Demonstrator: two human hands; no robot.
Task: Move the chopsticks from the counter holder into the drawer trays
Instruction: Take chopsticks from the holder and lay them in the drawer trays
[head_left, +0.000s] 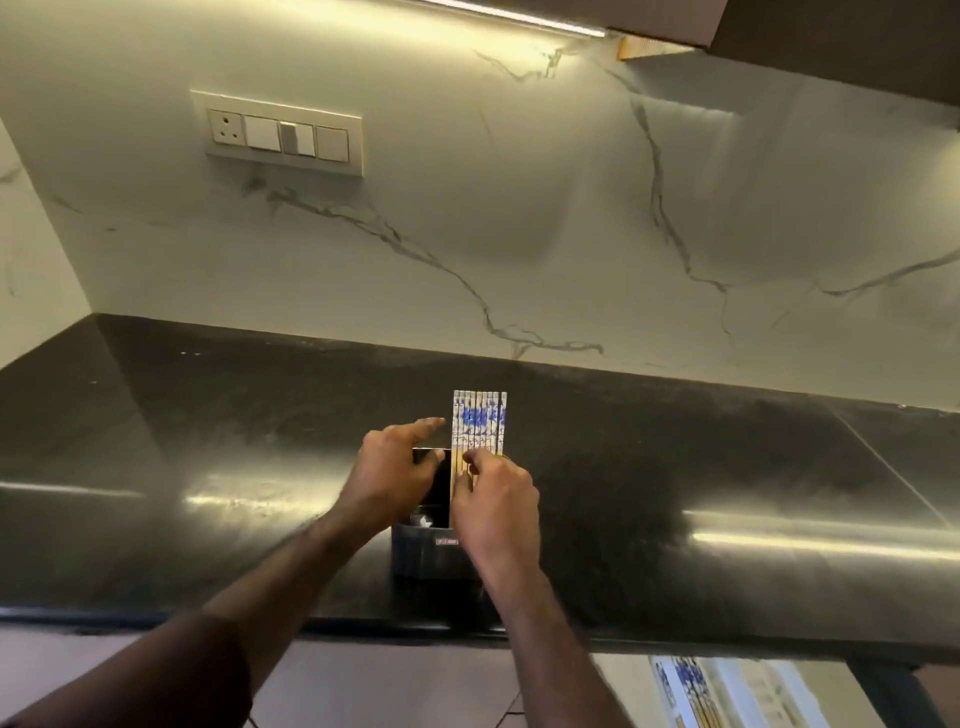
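Note:
A dark holder (423, 553) stands on the black counter (208, 467) near its front edge. Several chopsticks (480, 421) with white tops and blue flower print stand upright in it, side by side. My right hand (496, 506) pinches the chopsticks at their tan shafts just below the print. My left hand (397, 470) rests on the holder's left rim, index finger stretched toward the chopsticks. At the bottom right, below the counter edge, an open drawer tray (748, 691) holds several more chopsticks (685, 686) of the same pattern.
A marble backsplash rises behind the counter, with a switch and socket plate (283, 135) at upper left. A dark cabinet (857, 47) hangs at the top right with a light strip under it. The left wall meets the counter at the far left.

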